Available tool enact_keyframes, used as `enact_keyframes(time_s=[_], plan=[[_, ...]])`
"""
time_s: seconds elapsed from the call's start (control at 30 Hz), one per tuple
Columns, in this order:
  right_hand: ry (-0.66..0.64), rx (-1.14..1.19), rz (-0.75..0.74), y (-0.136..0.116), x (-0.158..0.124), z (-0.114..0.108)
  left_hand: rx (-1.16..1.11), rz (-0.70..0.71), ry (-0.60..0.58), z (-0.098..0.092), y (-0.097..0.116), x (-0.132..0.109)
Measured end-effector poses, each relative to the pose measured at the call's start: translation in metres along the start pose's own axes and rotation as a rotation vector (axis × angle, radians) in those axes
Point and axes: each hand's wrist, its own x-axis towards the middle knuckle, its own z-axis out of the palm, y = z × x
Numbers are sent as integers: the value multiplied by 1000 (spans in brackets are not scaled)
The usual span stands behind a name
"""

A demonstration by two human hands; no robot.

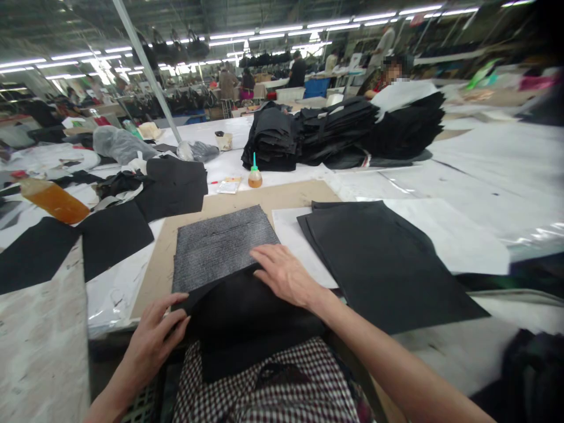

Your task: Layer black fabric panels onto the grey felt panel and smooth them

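Note:
A piece of black sheet material (255, 311) drapes over the table's near edge onto my checked clothing. My left hand (156, 329) is at its left edge, with curled fingers and thumb closed about the corner. Flatter is my right hand (286, 276), its fingers stretched over the top edge of the black piece where it meets a grey ribbed piece (222, 244). That grey piece lies flat on a brown board (154, 264), its lower side covered by the black one.
Right of the board lie stacked black sheets (374, 252) over white paper (462, 235). Beyond stand a small glue bottle (254, 178) with a green nozzle and piles of black pieces (330, 129). A bottle of amber liquid (55, 200) lies left. A person (392, 73) sits behind the piles.

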Motion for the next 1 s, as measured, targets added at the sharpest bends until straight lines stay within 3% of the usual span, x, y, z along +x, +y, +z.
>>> enact_keyframes(time_s=[0.1,0.17,0.23,0.3,0.37,0.43,0.53,0.6,0.7,0.8,0.9,1.0], plan=[[-194,124,-277,-28,17,6,-101,65,-6,-15,4,-8],[-326,174,-325,-37,23,2,-167,-9,0,-25,5,-7],[-343,241,-234,-33,23,-14,-206,-175,35,-31,5,0],[-255,321,-44,-15,14,-42,-219,-370,90,-32,7,12],[-133,373,190,19,-6,-76,-243,-503,116,-26,10,26],[6,356,416,66,-36,-108,-285,-523,100,-14,15,40],[148,201,690,148,-95,-140,-299,-396,-23,14,31,61],[202,114,755,199,-140,-149,-289,-288,-97,35,47,78],[210,-17,751,258,-203,-146,-253,-149,-128,69,72,106],[204,-143,687,291,-248,-128,-143,-71,-70,98,89,131],[254,-328,668,296,-263,-109,-13,-57,-33,119,97,145],[296,-520,669,277,-244,-99,26,-66,-32,127,97,149]])
